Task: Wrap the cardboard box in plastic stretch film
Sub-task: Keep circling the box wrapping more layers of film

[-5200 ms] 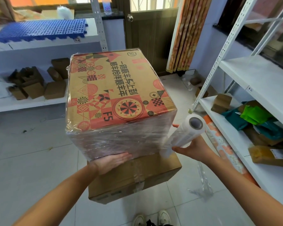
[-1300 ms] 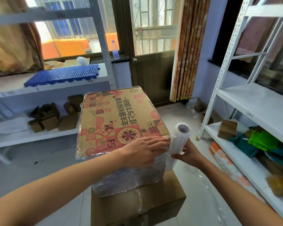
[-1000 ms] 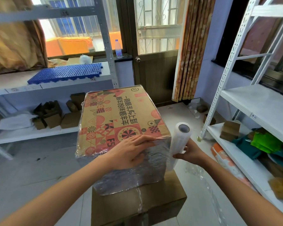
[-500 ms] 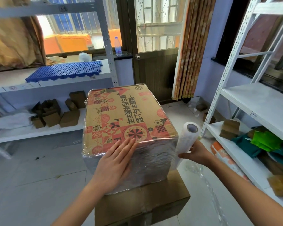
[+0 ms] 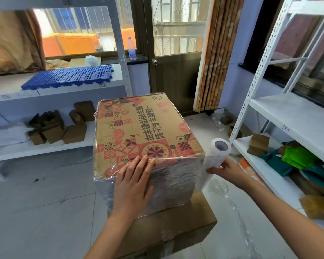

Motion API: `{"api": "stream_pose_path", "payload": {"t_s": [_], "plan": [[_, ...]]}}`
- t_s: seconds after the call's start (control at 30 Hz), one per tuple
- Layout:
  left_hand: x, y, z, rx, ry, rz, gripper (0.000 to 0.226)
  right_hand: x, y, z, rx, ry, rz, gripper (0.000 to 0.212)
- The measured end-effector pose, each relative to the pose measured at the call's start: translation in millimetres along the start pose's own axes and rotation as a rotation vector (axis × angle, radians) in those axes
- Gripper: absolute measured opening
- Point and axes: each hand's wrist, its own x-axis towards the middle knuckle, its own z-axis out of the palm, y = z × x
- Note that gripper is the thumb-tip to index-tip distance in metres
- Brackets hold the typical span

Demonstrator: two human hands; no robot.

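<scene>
A cardboard box (image 5: 138,126) with red and black printed patterns stands on a plain brown box (image 5: 176,230). Clear stretch film covers its sides and laps over the top edges. My left hand (image 5: 134,182) lies flat with straight fingers on the near face, fingertips reaching the top edge. My right hand (image 5: 228,170) grips the white roll of stretch film (image 5: 214,156) just right of the box's near right corner. The roll stands almost upright, and a sheet of film runs from it to that corner.
A white metal rack (image 5: 288,113) at the right holds small boxes and green bags. A low white shelf (image 5: 45,146) at the left carries small brown boxes, with a blue plastic grid (image 5: 67,77) above. A strip of loose film (image 5: 238,208) lies on the tiled floor. A door (image 5: 176,62) is behind.
My left hand slid from the box's near right corner leftward across the near face and now lies flat there. The roll in my right hand shifted slightly right, away from the corner.
</scene>
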Motion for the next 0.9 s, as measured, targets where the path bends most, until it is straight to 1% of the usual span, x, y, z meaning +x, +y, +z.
{"api": "stream_pose_path", "payload": {"t_s": [0.1, 0.17, 0.2, 0.27, 0.3, 0.4, 0.5, 0.57, 0.63, 0.73, 0.83, 0.9], "plan": [[-4, -3, 4, 0.032, 0.039, 0.002, 0.053, -4, 0, -8, -0.105, -0.001, -0.026, 0.037], [-5, -2, 5, 0.023, 0.058, -0.009, 0.052, -5, 0, -16, -0.105, -0.013, 0.001, 0.032], [-4, -2, 6, 0.017, 0.064, -0.015, 0.051, -5, 0, -18, -0.106, -0.001, 0.007, 0.033], [-3, -1, 6, 0.016, 0.069, -0.019, 0.051, -8, 2, -17, -0.128, 0.038, -0.02, 0.044], [-4, 0, 6, 0.014, 0.067, -0.019, 0.05, -10, 2, -15, -0.13, 0.053, -0.043, 0.045], [-7, 2, 7, 0.017, 0.056, -0.016, 0.051, -14, 3, -14, -0.14, 0.081, -0.076, 0.042], [-7, 4, 6, 0.021, 0.041, -0.022, 0.051, -13, 6, -20, -0.138, 0.054, -0.009, 0.047], [-6, 6, 5, 0.007, 0.033, -0.032, 0.05, -10, 8, -20, -0.142, 0.085, 0.011, 0.049], [-8, 8, 4, -0.009, 0.025, -0.048, 0.049, -6, 10, -18, -0.15, 0.135, -0.018, 0.046], [-7, 14, 2, -0.021, 0.009, -0.115, 0.047, -4, 0, -14, -0.18, 0.152, -0.053, 0.047], [3, 29, -1, -0.008, -0.002, -0.252, 0.046, 1, -10, -9, -0.153, 0.104, -0.067, 0.044], [14, 47, -3, -0.024, -0.004, -0.292, 0.052, 7, -12, -5, -0.137, 0.074, -0.064, 0.05]]}}
